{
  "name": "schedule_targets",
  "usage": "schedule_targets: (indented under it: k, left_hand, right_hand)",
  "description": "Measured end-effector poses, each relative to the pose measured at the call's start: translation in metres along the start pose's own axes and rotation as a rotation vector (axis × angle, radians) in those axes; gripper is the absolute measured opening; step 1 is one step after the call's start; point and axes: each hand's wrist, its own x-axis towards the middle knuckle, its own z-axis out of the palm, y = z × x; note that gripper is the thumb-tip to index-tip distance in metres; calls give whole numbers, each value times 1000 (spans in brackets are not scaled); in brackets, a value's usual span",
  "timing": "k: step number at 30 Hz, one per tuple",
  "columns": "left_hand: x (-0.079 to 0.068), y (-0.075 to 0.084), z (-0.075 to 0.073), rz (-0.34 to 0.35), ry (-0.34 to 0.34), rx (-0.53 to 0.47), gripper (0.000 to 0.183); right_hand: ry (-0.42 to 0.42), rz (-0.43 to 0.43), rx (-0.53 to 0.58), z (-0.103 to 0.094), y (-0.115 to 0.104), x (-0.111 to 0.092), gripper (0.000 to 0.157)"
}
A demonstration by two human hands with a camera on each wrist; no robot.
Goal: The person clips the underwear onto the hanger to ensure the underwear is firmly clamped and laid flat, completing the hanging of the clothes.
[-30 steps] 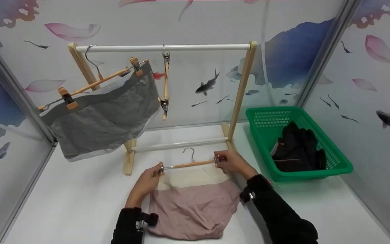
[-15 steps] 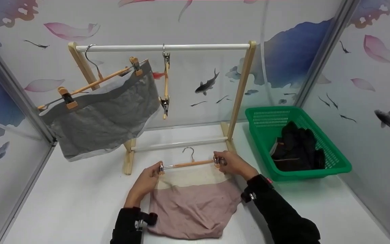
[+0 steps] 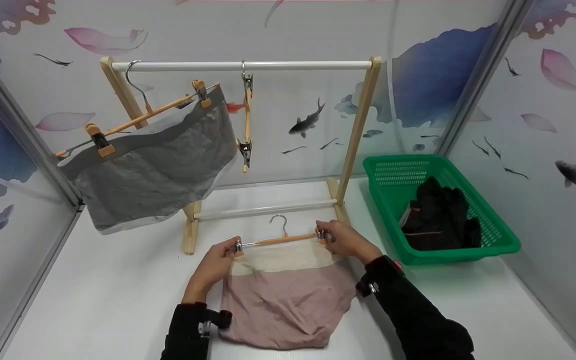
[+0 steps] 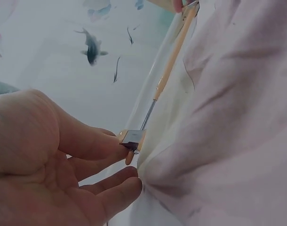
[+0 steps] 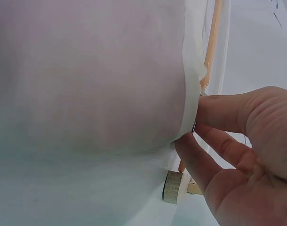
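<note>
Spanning the gap between your two hands, the clip hanger lay with its long axis running left to right, its right end slightly farther from you than its left. Neither hand was nearer: your left hand pinched the left clip between thumb and fingers, and your right hand held the right clip, largely covered by your fingers in the right wrist view. The hook pointed away from you, toward the drying rack, and that line from hanger to rack looked like the relation that mattered most. Below the bar, the pink garment spread back toward you over the white table, its cream band up at the clips. You could not tell from these views whether the hanger touched the table or sat just above it. Against the frame half a second earlier, little differed: both hands kept their places at the clips and the garment its outline, while everything, rack included, sat a touch higher in the head view, probably from a small head tilt.
</note>
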Motion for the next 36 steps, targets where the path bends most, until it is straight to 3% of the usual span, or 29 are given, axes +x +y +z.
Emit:
schedule_targets:
  k: [3,5,11,14,18,21,24,30,36]
  left_hand:
    - [-1,2,-1,5,-10,2,46]
    - [-2,3,-2,8,-6,21,46]
    - [-6,4,-11,-46,32,113,48]
    - [-6,8,-15,-45,53,143,48]
    - [-7,13,-19,-20,80,209,46]
    - [-8,14,-19,-18,98,287,44]
    - [-8,13,-18,-24,89,350,43]
    - [-8,7,-14,26,54,414,36]
    - [-8,8,-15,43,40,402,36]
  right_hand:
    - [21,-84,-175,-2,1,0,34]
    - [26,-89,-244,-2,-1,0,35]
    - [123,-4,-482,8,-37,8,35]
    - [101,3,-459,13,-61,19,42]
    - [-24,-55,-373,22,-85,40,43]
    - [-103,-82,-334,36,-96,61,43]
    - [-126,-75,-330,56,-104,80,41]
    - [-168,-4,-487,96,-120,94,46]
    - [-199,54,-613,112,-132,99,59]
